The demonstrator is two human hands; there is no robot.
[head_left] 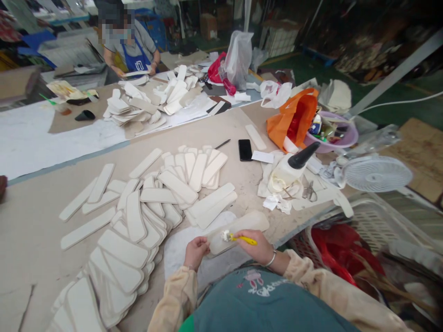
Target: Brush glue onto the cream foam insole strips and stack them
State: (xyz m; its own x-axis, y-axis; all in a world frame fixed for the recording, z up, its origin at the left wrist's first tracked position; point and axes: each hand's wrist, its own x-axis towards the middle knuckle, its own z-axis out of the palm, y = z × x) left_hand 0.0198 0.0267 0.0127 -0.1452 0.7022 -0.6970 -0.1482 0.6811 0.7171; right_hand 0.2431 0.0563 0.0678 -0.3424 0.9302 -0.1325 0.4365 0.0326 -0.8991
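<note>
My right hand (258, 246) is closed around the yellow handle of a small brush (246, 240). White paste clings to the brush's bristles, which touch a long, rounded off-white panel (249, 223). At the panel's left end, my left hand (198, 251) pinches its edge between thumb and fingers. The panel lies over a pale sheet (180, 249) at the table's near edge. To the left spreads a large overlapping heap of similar cream panels (121, 263). Two more panels (212, 203) rest just beyond my hands.
A glue bottle with a black nozzle (287, 173) stands right of centre, near crumpled tissue (277, 203), a phone (245, 150) and a white fan (377, 174). An orange bag (290, 117) and purple basin (337, 143) sit behind. Across the table a co-worker (133, 50) handles a piece.
</note>
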